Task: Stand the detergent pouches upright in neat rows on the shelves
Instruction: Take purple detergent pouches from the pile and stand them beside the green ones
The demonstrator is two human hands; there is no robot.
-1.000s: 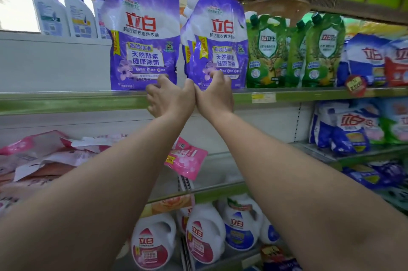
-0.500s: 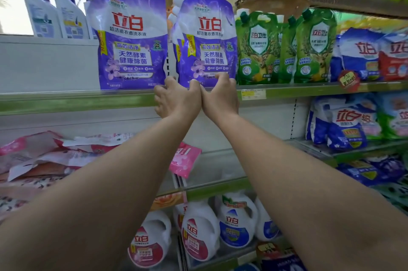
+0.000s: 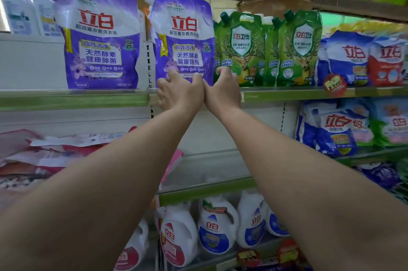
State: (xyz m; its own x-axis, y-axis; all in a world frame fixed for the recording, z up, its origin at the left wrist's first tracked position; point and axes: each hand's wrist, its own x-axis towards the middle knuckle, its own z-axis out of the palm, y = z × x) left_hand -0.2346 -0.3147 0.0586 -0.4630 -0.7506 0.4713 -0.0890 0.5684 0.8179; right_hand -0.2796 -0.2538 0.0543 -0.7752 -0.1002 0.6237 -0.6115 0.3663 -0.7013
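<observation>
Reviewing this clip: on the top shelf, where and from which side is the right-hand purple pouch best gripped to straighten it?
Probably low down, at both bottom corners, coming from the front. The right-hand purple pouch stands upright on its base at the shelf edge, soft and tall, with green pouches close on its right. The left hand and right hand already meet its base there.

Top shelf (image 3: 72, 99), green-edged: 2 purple pouches (image 3: 100, 36) stand upright at the front, then 2 green pouches (image 3: 241, 47) just beside them, blue and red bags (image 3: 348, 56) further right. Middle shelf (image 3: 364, 155) carries pink pouches (image 3: 50, 153) lying flat in a heap on the left, blue bags (image 3: 335, 131) upright on the right. Bottom shelf (image 3: 223, 258): white jugs (image 3: 217, 224) in a row.
</observation>
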